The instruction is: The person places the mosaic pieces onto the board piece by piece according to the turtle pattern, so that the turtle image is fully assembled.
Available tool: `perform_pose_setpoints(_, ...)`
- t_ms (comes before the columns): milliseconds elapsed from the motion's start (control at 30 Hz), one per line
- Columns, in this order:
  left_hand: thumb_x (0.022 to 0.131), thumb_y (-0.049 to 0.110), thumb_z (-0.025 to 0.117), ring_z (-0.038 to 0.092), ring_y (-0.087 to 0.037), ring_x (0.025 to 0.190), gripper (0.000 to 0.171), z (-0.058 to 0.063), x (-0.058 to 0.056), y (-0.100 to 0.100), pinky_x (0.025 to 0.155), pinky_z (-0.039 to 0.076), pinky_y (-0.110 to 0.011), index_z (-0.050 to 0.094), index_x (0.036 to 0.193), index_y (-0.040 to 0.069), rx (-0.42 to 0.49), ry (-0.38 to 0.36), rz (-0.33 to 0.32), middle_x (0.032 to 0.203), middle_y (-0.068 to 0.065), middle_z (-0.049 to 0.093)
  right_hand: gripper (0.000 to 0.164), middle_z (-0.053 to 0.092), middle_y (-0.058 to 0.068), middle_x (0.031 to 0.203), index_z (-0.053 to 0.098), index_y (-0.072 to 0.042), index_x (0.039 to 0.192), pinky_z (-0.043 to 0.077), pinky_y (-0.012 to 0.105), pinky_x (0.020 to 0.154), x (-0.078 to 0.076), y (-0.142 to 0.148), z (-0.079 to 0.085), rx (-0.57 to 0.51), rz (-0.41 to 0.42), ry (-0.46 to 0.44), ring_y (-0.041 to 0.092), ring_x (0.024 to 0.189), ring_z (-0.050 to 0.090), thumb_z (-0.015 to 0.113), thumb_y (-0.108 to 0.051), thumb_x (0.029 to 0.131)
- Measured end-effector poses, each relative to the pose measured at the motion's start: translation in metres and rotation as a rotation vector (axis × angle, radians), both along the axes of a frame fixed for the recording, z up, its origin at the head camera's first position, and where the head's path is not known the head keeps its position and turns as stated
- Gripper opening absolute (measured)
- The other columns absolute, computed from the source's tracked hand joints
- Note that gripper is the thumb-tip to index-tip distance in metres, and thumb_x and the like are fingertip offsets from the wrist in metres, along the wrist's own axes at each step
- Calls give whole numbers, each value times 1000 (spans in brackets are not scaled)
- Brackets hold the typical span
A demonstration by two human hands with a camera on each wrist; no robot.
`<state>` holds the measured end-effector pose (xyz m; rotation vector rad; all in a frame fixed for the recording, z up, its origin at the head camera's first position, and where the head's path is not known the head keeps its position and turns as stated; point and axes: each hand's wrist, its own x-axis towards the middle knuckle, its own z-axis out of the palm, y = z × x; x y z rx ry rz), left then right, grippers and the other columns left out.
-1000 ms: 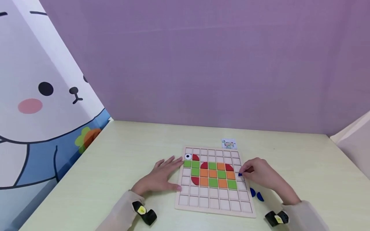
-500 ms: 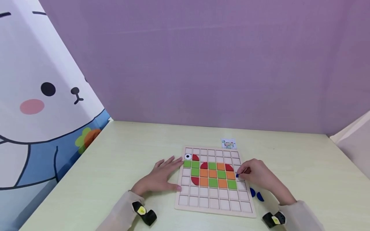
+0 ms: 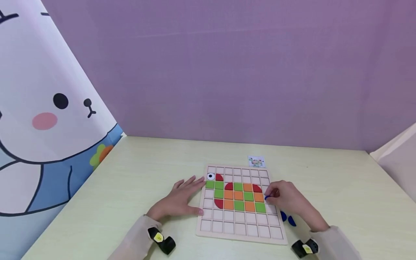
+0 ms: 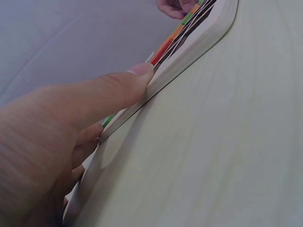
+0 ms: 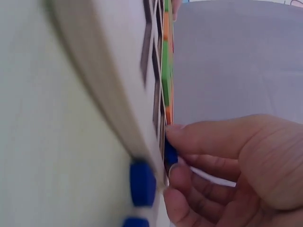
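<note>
A wooden grid board [image 3: 240, 229] lies flat on the table, with green, orange and red tiles and a white eye tile [image 3: 211, 176] set in its cells. My right hand [image 3: 286, 196] pinches a small blue tile [image 5: 171, 152] between thumb and fingers over the board's right-hand column, beside an orange tile [image 3: 259, 197]. In the head view the fingers cover most of that tile. My left hand [image 3: 178, 200] rests with spread, straight fingers against the board's left edge; its thumb [image 4: 137, 78] touches the rim in the left wrist view.
Two blue tiles [image 3: 291, 221] with curved edges lie on the table by the board's right edge. A small picture card [image 3: 256, 161] lies just behind the board. A purple partition [image 3: 240, 72] stands at the back of the table [image 3: 156, 162], with a cartoon panel [image 3: 35, 144] at left.
My right hand has shifted slightly left and toward me, bringing the blue tile nearer the orange tile at the row's end. My left hand stays in place on the board's edge.
</note>
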<state>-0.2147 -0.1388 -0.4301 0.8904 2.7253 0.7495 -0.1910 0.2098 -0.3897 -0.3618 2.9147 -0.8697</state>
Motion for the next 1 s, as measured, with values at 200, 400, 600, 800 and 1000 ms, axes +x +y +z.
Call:
perform_pose_setpoints(200,78,58,68,7,-27,149,92,0,0,-1,116,5,-57,26,152,21,-3,-2,3,159,3,20,7,56,-1,72,64,-9,80,40,20,56,1,-3,-2,-1,-23,3,13,66,48,69,-4,82)
perform_pose_setpoints(400,78,58,68,8,-26,149,92,-1,1,-1,116,6,-57,26,152,22,-6,-9,10,159,4,21,7,56,-1,72,64,-11,80,39,20,56,1,-4,-2,6,-32,12,13,66,48,67,-8,85)
perform_pose_setpoints(600,78,59,67,8,-26,149,92,-1,1,0,116,6,-57,26,152,22,-5,-8,10,159,4,21,6,59,-1,76,66,-10,85,42,22,57,3,2,3,23,-34,-1,12,68,51,63,-10,90)
perform_pose_setpoints(800,79,59,66,8,-28,149,92,0,-1,2,116,6,-57,26,152,20,-10,8,-1,159,2,20,5,59,-1,75,66,-10,84,42,21,55,7,12,10,29,-3,-8,13,67,50,63,-9,89)
perform_pose_setpoints(1000,79,59,66,8,-28,149,92,-2,-3,1,116,5,-58,25,152,20,-14,12,-5,159,2,20,5,57,-2,73,64,-9,83,41,21,54,11,22,9,16,32,-65,13,66,50,63,-11,88)
